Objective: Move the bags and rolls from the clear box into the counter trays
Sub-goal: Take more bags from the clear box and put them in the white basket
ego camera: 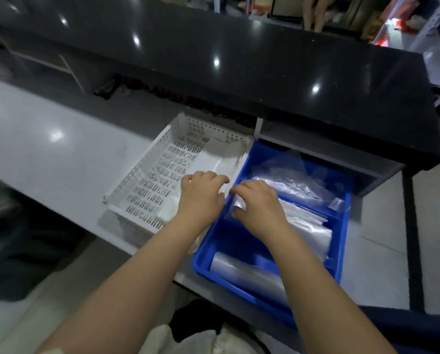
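Our R hand (254,203) grips the clear bags (305,221) inside the blue tray (201,261), plastic roll (242,270) at its near end. L hand (201,195) sits just left of it over the white tray (137,175); can't tell if it holds anything.

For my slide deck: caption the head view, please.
Right hand grips a clear plastic bundle in the blue tray; left hand hovers over the white tray beside it.

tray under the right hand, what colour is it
Solid blue tray, seen best in the head view, beside the white perforated tray.
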Motion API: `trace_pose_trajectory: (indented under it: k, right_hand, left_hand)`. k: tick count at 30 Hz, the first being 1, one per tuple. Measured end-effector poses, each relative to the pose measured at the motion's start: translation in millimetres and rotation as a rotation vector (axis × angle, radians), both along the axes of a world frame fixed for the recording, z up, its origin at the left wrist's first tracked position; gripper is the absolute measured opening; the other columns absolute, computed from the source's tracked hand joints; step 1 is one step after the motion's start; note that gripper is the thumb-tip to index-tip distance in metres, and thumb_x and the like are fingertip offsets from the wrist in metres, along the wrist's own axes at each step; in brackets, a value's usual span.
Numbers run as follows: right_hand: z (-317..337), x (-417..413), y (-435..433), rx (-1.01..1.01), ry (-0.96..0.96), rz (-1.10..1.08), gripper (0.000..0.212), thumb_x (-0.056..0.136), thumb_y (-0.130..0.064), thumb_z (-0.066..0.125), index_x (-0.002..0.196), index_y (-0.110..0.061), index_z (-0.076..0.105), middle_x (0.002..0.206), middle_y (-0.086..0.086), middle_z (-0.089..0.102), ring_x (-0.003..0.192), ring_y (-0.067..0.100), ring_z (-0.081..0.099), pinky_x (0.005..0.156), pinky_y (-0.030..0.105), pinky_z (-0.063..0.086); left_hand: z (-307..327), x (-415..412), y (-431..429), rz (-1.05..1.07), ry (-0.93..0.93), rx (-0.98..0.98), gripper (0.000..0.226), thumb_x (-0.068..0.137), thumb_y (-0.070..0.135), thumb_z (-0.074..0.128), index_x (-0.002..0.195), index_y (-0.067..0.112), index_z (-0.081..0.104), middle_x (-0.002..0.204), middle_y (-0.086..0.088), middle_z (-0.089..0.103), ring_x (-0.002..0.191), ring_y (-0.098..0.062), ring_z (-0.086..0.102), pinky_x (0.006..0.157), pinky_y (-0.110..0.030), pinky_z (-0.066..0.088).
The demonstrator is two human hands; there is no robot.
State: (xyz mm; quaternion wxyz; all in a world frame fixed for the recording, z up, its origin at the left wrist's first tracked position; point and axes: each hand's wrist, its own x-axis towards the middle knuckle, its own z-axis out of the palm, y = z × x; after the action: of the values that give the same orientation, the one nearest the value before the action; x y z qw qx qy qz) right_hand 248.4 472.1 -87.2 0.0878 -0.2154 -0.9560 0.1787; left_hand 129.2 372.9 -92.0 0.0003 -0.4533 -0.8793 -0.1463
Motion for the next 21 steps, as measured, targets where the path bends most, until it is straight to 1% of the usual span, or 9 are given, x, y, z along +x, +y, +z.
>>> trace_pose_trajectory:
  k: [2,4,8,11,15,19,21]
  right_hand:
    - [7.5,-15.0,-12.0,-0.017,0.023,0.083,0.030,0.083,-0.019,0.064,0.113,-0.024,0.061,0.113,-0.003,0.061,0.108,0.024,0.047,0.094,0.038,0.035]
    - [12.5,-32.2,-24.6,-0.017,0.017,0.163,0.030,0.083,-0.021,0.064,0.113,-0.025,0.062,0.113,-0.003,0.061,0.109,0.024,0.047,0.095,0.039,0.036]
    - [19.4,-77.4,-65.5,-0.023,0.018,0.324,0.030,0.082,-0.021,0.064,0.113,-0.025,0.063,0.114,-0.002,0.061,0.110,0.025,0.047,0.092,0.038,0.036]
    - [21.8,-115.8,-109.8,0.009,0.026,0.454,0.031,0.081,-0.024,0.066,0.112,-0.026,0.064,0.114,-0.004,0.062,0.109,0.024,0.048,0.092,0.038,0.037]
    - [26.1,-175.3,-184.8,0.053,0.041,0.604,0.031,0.080,-0.023,0.067,0.111,-0.024,0.064,0.113,-0.003,0.063,0.108,0.025,0.049,0.090,0.039,0.038]
    - [30.0,-244.4,-281.8,0.098,0.061,0.763,0.030,0.078,-0.023,0.067,0.108,-0.022,0.065,0.103,0.000,0.065,0.101,0.028,0.052,0.084,0.040,0.041]
    - [28.5,-279.3,-331.3,0.111,0.063,0.834,0.034,0.078,-0.024,0.067,0.112,-0.024,0.063,0.106,0.000,0.064,0.103,0.028,0.051,0.086,0.039,0.041]
  left_hand:
    - [0.8,-10.6,-24.3,0.105,0.000,0.003,0.034,0.086,0.028,0.055,0.120,0.032,0.056,0.121,0.007,0.059,0.115,-0.018,0.048,0.102,-0.042,0.024]
    - [2.1,-23.0,-53.7,0.207,0.006,-0.016,0.034,0.086,0.030,0.057,0.120,0.034,0.056,0.124,0.007,0.057,0.117,-0.020,0.046,0.103,-0.044,0.024]
    - [9.0,-50.9,-126.7,0.426,-0.032,0.040,0.037,0.080,0.028,0.063,0.116,0.034,0.060,0.120,0.006,0.057,0.114,-0.023,0.045,0.096,-0.042,0.028]
    - [10.7,-70.7,-186.3,0.563,-0.044,0.073,0.038,0.080,0.029,0.062,0.117,0.034,0.060,0.117,0.005,0.058,0.111,-0.026,0.046,0.092,-0.042,0.032]
    - [11.5,-104.4,-261.9,0.698,-0.068,0.075,0.036,0.085,0.029,0.057,0.120,0.035,0.057,0.122,0.008,0.057,0.115,-0.023,0.043,0.095,-0.044,0.031]
    - [13.2,-150.0,-358.9,0.809,-0.039,0.087,0.037,0.085,0.033,0.057,0.122,0.037,0.055,0.121,0.007,0.057,0.115,-0.023,0.044,0.092,-0.042,0.033]
    - [12.3,-174.5,-414.1,0.866,-0.026,0.080,0.038,0.084,0.034,0.058,0.122,0.038,0.054,0.122,0.007,0.056,0.114,-0.023,0.045,0.090,-0.041,0.034]
